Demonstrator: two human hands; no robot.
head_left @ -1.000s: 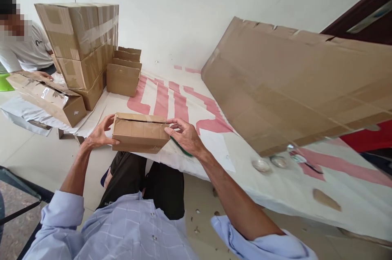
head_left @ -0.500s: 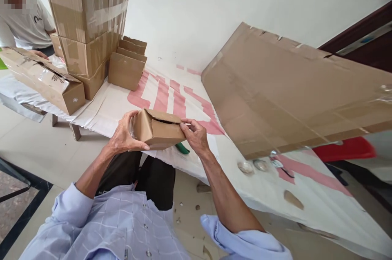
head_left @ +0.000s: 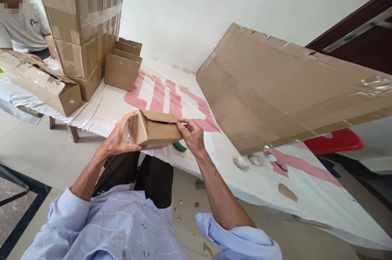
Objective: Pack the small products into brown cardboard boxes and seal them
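A small brown cardboard box is held up between my hands above the near edge of the table, with a dark gap along its top flaps. My left hand wraps its left end, thumb along the lower front, fingers behind; clear tape or film shows by the palm. At the right end, my right hand pinches the corner by the flap gap. Partly hidden behind the box, a green curved object lies on the table.
Stacked taped cartons, upright small boxes and a long carton stand left. A large cardboard sheet or carton leans right. Tape rolls lie on the cloth-covered table. A co-worker sits far left; a red stool stands right.
The camera view has shifted slightly, so the surroundings sit a little differently in the picture. Both hands keep the same hold on the small box.
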